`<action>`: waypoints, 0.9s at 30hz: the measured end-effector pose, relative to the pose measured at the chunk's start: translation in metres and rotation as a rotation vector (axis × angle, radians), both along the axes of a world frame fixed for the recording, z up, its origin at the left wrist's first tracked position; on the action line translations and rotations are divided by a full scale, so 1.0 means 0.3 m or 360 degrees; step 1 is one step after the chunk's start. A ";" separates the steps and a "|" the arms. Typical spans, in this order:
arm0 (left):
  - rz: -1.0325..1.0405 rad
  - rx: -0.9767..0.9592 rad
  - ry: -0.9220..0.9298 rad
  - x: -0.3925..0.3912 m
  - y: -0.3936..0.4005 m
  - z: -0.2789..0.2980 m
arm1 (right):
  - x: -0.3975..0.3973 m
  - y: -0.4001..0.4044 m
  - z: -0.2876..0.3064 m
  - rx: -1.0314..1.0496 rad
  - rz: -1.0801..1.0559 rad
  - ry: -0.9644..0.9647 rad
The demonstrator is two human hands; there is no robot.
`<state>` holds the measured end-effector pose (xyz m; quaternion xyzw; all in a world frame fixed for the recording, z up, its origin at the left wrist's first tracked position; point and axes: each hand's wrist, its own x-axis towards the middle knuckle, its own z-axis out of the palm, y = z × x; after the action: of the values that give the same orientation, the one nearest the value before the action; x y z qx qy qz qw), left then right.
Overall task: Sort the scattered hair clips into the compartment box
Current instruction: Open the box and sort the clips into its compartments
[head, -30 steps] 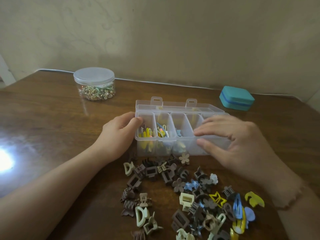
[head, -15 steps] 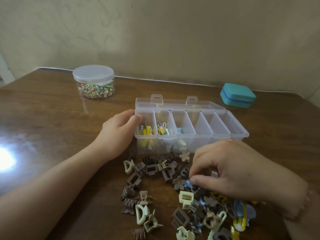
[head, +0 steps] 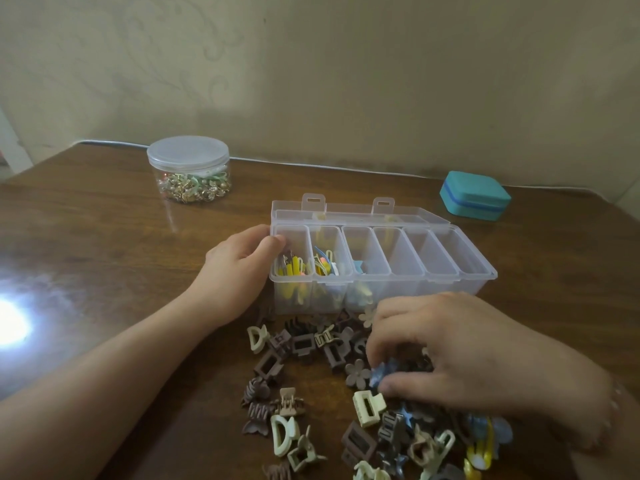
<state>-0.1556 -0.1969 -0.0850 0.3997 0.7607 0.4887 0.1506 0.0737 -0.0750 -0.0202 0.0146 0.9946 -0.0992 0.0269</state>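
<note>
Your left hand (head: 239, 271) rests on the tabletop (head: 104, 244) against the left end of the box (head: 381, 268), fingers curled, with a fingertip touching the rim of the leftmost compartment; it grips nothing that shows. Your right hand (head: 460, 355) is down in the pile of clips (head: 346, 393), palm down, thumb and forefinger closing on a small blue clip (head: 382, 370) that lies just beside a brown flower clip (head: 357, 373). Whether the pinch is fully closed you cannot tell, since the fingers cover most of it.

The box stands open, its lid folded flat behind it. It has six compartments in a row. The leftmost holds yellow clips, the second a mix of colours, and the third a blue piece near its front wall. The three on the right look bare.

The loose clips, mostly brown and cream, spread in front of the box and touch its front wall. A few blue and yellow ones lie under your right wrist.

At the far left stands a lidded jar (head: 188, 169) of small shiny bits; at the far right, a teal case (head: 474, 195), shut.
</note>
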 end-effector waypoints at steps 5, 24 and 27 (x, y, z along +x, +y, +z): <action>-0.0006 -0.0010 0.0012 -0.002 -0.001 0.000 | -0.012 0.001 0.020 -0.0640 -0.0236 0.0582; -0.0003 -0.0034 -0.0021 0.007 0.000 0.006 | 0.140 0.099 0.106 -0.0452 -0.0415 -0.0636; -0.0018 -0.0018 -0.0020 0.008 0.002 0.007 | 0.131 0.078 0.099 -0.0259 -0.0402 -0.0852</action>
<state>-0.1532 -0.1962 -0.0828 0.4001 0.7601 0.4862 0.1605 0.1131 -0.0517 0.0096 0.1615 0.9313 -0.1736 0.2765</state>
